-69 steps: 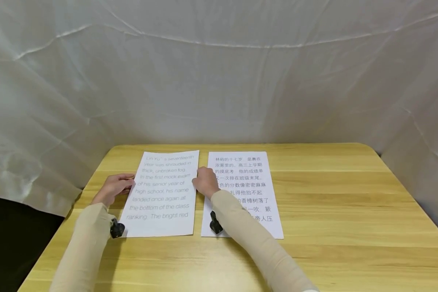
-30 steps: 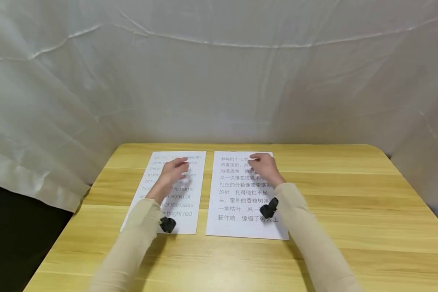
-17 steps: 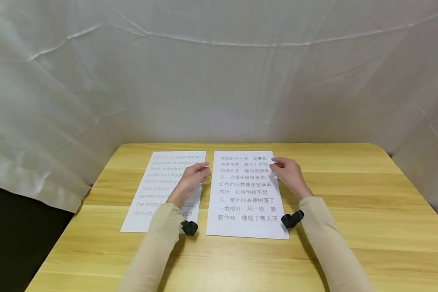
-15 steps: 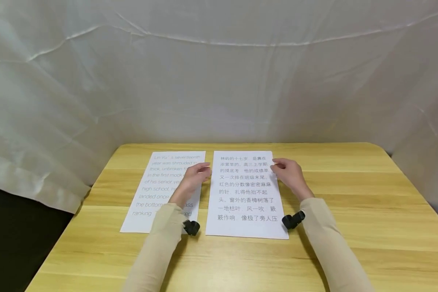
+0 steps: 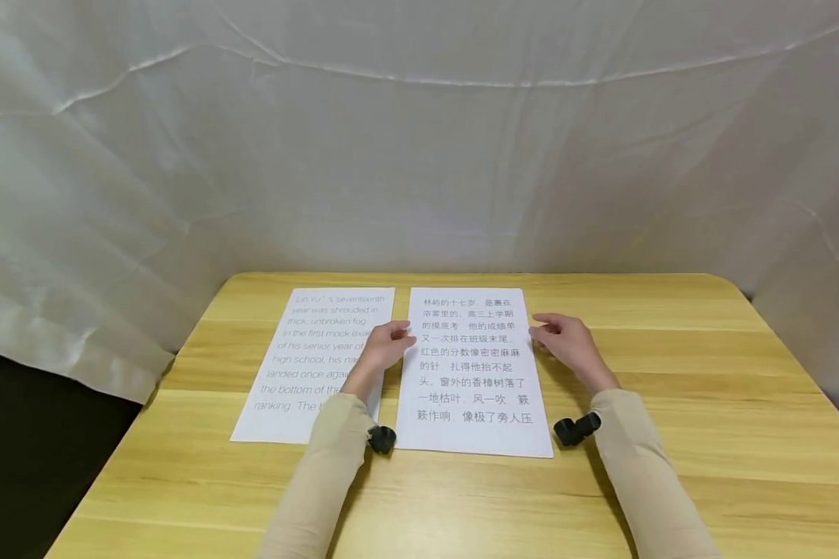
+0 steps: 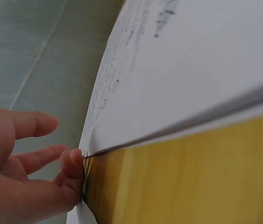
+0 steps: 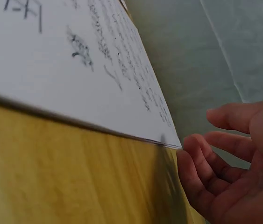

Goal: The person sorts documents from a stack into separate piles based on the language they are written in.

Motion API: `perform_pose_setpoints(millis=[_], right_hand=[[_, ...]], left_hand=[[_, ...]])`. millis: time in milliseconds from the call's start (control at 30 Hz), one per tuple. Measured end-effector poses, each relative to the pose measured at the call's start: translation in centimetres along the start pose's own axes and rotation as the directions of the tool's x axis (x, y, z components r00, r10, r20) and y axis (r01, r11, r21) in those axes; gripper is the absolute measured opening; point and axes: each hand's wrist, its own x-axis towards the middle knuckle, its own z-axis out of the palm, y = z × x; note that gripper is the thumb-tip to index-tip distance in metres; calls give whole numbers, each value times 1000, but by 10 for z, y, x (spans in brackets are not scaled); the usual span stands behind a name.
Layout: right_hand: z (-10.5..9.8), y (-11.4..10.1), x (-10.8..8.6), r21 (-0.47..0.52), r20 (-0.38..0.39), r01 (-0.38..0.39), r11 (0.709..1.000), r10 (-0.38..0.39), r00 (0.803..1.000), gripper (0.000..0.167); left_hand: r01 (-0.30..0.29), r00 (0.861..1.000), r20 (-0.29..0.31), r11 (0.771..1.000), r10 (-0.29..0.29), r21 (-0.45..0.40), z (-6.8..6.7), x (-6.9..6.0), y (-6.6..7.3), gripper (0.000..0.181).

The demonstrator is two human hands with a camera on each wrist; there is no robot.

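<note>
A white stack of paper [image 5: 471,373], printed with Chinese characters, lies flat on the wooden table between my two hands. At its left edge is my left hand [image 5: 387,346]; in the left wrist view, the fingertips [image 6: 75,161] meet the paper's side while the thumb stays raised and apart. On the opposite side, my right hand [image 5: 568,340] has its fingertips [image 7: 187,149] at the right edge, seemingly touching it, thumb apart too. Farther left lies a second white sheet [image 5: 308,341] with English text, its lower right part hidden behind my left hand and forearm.
The wooden table [image 5: 671,373] extends right of the paper and toward me. A pale hanging cloth [image 5: 419,171] closes off the back and sides. Small black wrist cameras [image 5: 381,439] hang near the paper's lower corners.
Both hands left the English sheet's sides and moved right to flank the Chinese stack. Over the last half second they slid slightly nearer to me, and the right hand shifted a little outward.
</note>
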Motion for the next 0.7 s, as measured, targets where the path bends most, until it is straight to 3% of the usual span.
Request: perform_pose_setpoints(millis=[133,233,467,700], right_hand=[[3,6,0,-31,13,-22,999,23,1000,48],[5,10,-1,-55,12,-17,998,18,1000,48],[6,11,-1,-115,38,-14,993,19,999,50],[9,9,2,-190,65,36,981,-24,998,51]], left_hand=[[-11,1000,-14,997,13,80,1,0,-2,48],[-26,1000,-6,993,27,119,0,0,-3,34],[-19,1000,3,987,18,158,-1,-1,-3,11],[-44,999,-10,981,46,189,1,-1,-5,11]])
